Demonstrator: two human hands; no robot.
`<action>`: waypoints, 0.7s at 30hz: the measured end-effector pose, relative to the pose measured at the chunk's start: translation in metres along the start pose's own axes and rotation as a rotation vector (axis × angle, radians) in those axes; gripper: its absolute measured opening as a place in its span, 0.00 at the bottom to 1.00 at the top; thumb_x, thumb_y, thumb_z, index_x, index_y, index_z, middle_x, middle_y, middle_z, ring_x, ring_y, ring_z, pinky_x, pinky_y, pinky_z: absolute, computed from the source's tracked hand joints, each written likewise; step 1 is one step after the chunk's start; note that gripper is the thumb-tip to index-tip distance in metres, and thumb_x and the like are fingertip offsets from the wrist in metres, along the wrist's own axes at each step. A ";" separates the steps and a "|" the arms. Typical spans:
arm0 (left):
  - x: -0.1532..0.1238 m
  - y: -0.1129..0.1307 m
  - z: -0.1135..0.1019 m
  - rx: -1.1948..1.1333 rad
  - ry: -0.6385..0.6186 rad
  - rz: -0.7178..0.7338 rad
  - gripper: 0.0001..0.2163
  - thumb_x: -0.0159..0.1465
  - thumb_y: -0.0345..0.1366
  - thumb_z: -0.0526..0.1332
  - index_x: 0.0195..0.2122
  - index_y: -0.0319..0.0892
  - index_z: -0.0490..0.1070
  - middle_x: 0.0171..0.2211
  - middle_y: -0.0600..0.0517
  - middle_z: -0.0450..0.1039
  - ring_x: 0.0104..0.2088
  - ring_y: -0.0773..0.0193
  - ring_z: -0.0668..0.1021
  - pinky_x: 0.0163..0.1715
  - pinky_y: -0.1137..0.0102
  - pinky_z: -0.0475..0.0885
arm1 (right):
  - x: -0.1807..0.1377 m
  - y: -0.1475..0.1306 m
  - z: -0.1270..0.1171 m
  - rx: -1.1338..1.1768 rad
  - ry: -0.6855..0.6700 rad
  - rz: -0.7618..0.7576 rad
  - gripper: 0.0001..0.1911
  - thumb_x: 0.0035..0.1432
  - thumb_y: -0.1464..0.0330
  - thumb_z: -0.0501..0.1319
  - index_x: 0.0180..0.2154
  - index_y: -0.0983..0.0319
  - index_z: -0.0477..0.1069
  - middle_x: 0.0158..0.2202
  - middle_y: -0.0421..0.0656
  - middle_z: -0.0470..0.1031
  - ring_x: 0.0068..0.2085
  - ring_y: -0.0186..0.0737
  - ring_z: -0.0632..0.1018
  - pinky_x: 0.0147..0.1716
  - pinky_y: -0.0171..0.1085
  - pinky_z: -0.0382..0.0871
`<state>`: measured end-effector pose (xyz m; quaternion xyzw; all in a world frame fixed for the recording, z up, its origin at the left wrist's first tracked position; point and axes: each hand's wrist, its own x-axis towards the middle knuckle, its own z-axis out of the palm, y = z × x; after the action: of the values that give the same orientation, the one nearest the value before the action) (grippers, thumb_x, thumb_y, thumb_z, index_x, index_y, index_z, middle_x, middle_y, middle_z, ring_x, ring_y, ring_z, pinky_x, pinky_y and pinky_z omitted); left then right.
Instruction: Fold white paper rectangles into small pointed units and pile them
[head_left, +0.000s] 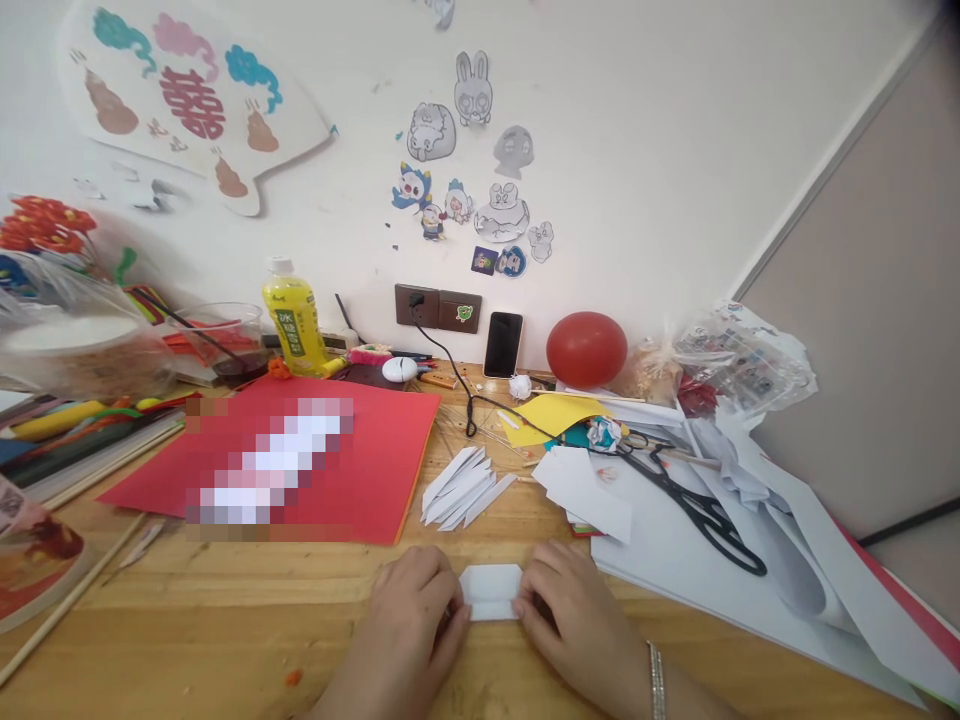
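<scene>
A small piece of white paper (492, 592) with a lengthwise crease lies between my two hands on the wooden table (247, 610). My left hand (416, 610) pinches its left end between thumb and curled fingers. At the right end, my right hand (566, 610) grips the paper the same way; a bracelet circles that wrist. Just beyond the hands sits a pile of narrow folded white paper strips (461, 488). Several white paper pieces (585, 490) are stacked to the right of that pile.
To the left lies a red sheet (382, 450), with a yellow drink bottle (292, 315) behind it. Black-handled scissors (697, 510) rest on large white sheets (660, 570) at right. A phone (502, 345) and a red balloon (586, 349) stand by the wall. A paper cup (37, 555) is at far left.
</scene>
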<state>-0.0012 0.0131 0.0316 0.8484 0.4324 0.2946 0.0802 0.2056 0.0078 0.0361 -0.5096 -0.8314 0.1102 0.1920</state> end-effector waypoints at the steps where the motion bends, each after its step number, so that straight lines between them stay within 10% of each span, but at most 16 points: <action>1: 0.000 0.000 0.001 0.026 -0.005 -0.012 0.09 0.61 0.26 0.51 0.26 0.43 0.66 0.27 0.51 0.68 0.29 0.58 0.73 0.29 0.66 0.67 | 0.001 0.000 0.000 -0.015 -0.014 0.014 0.09 0.54 0.79 0.59 0.27 0.61 0.64 0.30 0.39 0.69 0.33 0.39 0.71 0.33 0.36 0.60; 15: 0.001 -0.003 -0.003 0.231 -0.074 -0.052 0.06 0.60 0.27 0.56 0.28 0.43 0.66 0.30 0.52 0.68 0.31 0.57 0.73 0.32 0.63 0.66 | 0.004 -0.001 0.006 -0.175 0.007 0.121 0.11 0.53 0.75 0.66 0.25 0.60 0.66 0.26 0.37 0.73 0.28 0.38 0.73 0.27 0.35 0.56; 21: 0.003 -0.001 -0.006 0.223 -0.068 0.009 0.07 0.59 0.24 0.56 0.32 0.44 0.68 0.33 0.52 0.69 0.33 0.57 0.73 0.32 0.63 0.66 | 0.001 0.002 0.008 -0.303 0.197 -0.320 0.08 0.65 0.72 0.57 0.31 0.60 0.69 0.25 0.38 0.70 0.27 0.38 0.69 0.25 0.37 0.51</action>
<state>-0.0039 0.0156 0.0378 0.8636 0.4556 0.2158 -0.0015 0.2027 0.0097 0.0281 -0.4027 -0.8859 -0.0977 0.2085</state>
